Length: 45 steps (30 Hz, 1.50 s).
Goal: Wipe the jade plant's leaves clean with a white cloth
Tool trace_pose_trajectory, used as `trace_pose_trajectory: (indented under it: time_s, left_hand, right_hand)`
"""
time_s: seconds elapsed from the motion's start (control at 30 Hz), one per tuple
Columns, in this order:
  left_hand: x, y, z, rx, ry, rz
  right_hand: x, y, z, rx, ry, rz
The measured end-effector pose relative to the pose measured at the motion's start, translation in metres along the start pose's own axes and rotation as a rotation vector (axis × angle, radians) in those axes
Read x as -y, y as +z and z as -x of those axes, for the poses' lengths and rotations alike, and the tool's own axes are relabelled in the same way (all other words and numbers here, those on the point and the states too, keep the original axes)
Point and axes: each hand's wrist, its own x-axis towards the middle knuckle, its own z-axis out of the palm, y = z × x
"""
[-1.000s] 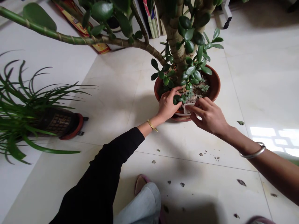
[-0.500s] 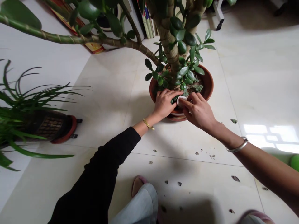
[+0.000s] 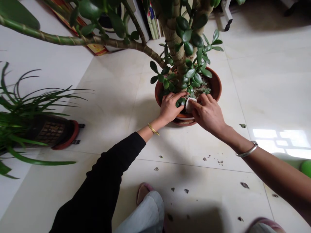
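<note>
A jade plant with a thick trunk (image 3: pixel 176 48) grows in a round terracotta pot (image 3: pixel 217 87) on the tiled floor. My left hand (image 3: pixel 170 108) rests on the pot's near rim, fingers curled round small green leaves (image 3: pixel 180 101). My right hand (image 3: pixel 209 113) is beside it at the rim, fingers pressed on a small white object (image 3: pixel 188 103), which looks like a cloth or pad. The two hands almost touch. A gold bracelet is on my left wrist, a silver bangle on my right.
A long branch (image 3: pixel 73 40) reaches left over the floor. A second pot with thin drooping leaves (image 3: pixel 31 110) stands at the left. Fallen leaf bits (image 3: pixel 186 191) dot the tiles. My knee and slipper (image 3: pixel 148 200) are at the bottom. Books lean at the back.
My right hand has moved left and up to the pot rim, close to my left hand, with the white object now against the leaves. The left hand has barely shifted.
</note>
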Motion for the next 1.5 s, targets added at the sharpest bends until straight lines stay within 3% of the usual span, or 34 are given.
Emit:
trace_pose_trajectory:
  time_s: [0.23,0.5,0.87,1.5]
  left_hand:
    - [0.000,0.000,0.000,-0.002,-0.002,0.010]
    - [-0.005,-0.004,0.001,0.051,0.012,-0.056]
    - [-0.006,-0.003,0.001,0.024,-0.008,-0.059]
    - [-0.002,0.000,0.002,-0.005,0.020,-0.049]
  right_hand:
    - [-0.002,-0.003,-0.002,0.011,-0.005,0.021]
    - [-0.003,-0.010,0.016,-0.046,-0.074,-0.026]
    - [0.011,-0.003,0.003,0.024,-0.050,0.004]
    - [0.009,0.000,0.006,-0.024,-0.075,-0.063]
